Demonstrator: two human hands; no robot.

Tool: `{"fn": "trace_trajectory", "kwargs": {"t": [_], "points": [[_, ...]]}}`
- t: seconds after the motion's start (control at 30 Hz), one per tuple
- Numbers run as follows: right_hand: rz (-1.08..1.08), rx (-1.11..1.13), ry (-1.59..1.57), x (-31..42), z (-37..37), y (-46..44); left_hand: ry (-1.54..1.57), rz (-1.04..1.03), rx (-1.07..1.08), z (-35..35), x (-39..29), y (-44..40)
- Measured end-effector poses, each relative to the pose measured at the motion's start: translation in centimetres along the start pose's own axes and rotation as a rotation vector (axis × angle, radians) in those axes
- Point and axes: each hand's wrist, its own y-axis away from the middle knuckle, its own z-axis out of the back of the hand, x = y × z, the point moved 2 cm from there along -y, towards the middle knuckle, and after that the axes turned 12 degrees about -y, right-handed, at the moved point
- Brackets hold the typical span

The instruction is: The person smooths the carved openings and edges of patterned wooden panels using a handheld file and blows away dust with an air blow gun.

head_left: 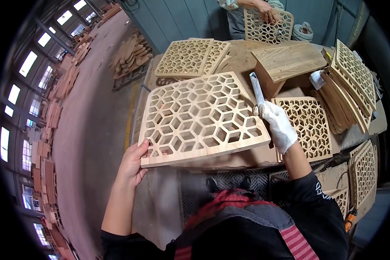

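Note:
A pale wooden lattice panel (pixel 212 153) with hexagon-and-diamond cutouts is held tilted above the workbench. My bare left hand (pixel 132 161) grips its near left corner, thumb on top and fingers underneath. In my right hand (pixel 279 125), which wears a white glove, is a narrow grey-white stick (pixel 257 88) pointing up and away. That hand is at the panel's right edge; whether it also touches the wood I cannot tell. Below and to the right of it lies another lattice panel (pixel 327 138).
Lattice panels (pixel 177 58) are stacked at the bench's far left. A wooden box (pixel 290 60) stands behind my right hand, with more panels (pixel 355 73) leaning to its right. Across the bench, a person's hand (pixel 268 12) holds an upright panel (pixel 268 32). An orange-and-black tool (pixel 350 220) sits low right.

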Motion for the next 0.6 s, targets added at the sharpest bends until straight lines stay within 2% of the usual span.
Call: {"fn": "trace_trajectory", "kwargs": {"t": [0.07,0.1,0.2,0.33,0.4,0.47,0.5,0.53,0.6], "points": [[-0.048,-0.006,0.15,0.2,0.6,-0.4,0.064,0.044,0.014,-0.1,-0.3,-0.1],[-0.051,0.029,0.114,0.1,0.7,-0.6,0.096,0.067,0.021,-0.2,-0.5,-0.3],[-0.399,-0.082,-0.001,1.1,-0.3,-0.6,0.278,0.108,0.107,-0.3,-0.3,-1.1],[-0.523,-0.063,-0.227,-3.7,0.8,-3.1,0.345,0.253,0.243,0.2,1.2,-3.2],[-0.54,-0.09,-0.247,-5.9,0.9,-4.5,0.356,0.188,0.313,0.6,2.0,-4.6],[-0.62,-0.093,-0.467,-6.7,0.9,-6.4,0.326,0.062,0.317,0.7,1.9,-5.8],[-0.542,-0.102,-0.461,-7.7,1.0,-7.3,0.192,-0.057,0.379,1.6,2.5,-6.8],[-0.584,-0.067,-0.55,-8.1,0.9,-8.2,0.117,-0.071,0.264,1.4,2.6,-7.0],[-0.541,-0.097,-0.44,-8.6,0.6,-9.1,-0.362,0.016,0.002,2.6,3.2,-9.0]]}}
